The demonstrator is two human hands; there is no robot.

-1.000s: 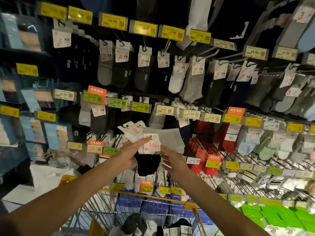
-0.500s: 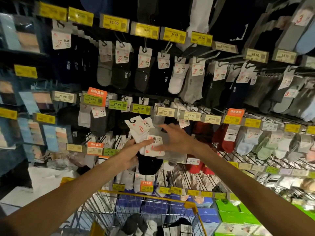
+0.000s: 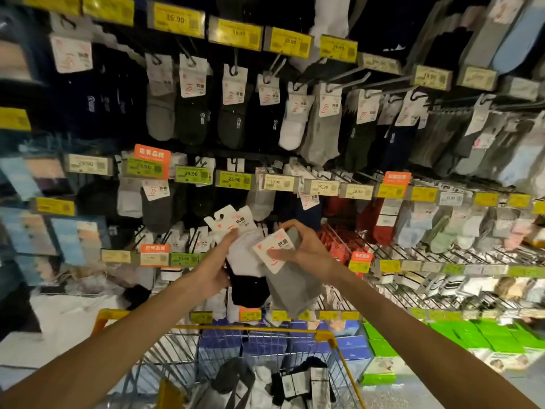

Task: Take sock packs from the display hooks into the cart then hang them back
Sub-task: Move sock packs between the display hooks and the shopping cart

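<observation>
My left hand (image 3: 216, 265) grips a small stack of sock packs (image 3: 244, 252), white and black ones with white header cards, held up in front of the display. My right hand (image 3: 303, 246) pinches a grey sock pack (image 3: 290, 286) by its white card, just right of the stack and tilted away from it. Below both hands stands the yellow-rimmed wire cart (image 3: 327, 338), with several sock packs (image 3: 265, 382) lying in its basket. Rows of display hooks (image 3: 277, 66) with hanging socks fill the wall behind.
Yellow and green price tags (image 3: 234, 180) line the hook rails. Red socks (image 3: 380, 219) hang to the right, wire shelves (image 3: 442, 278) with more packs below them. Green boxes (image 3: 472, 335) and blue boxes (image 3: 265, 346) sit low behind the cart.
My right hand came up to the stack, took hold of the grey pack by its card and drew it a little right and down, apart from the packs in my left hand.
</observation>
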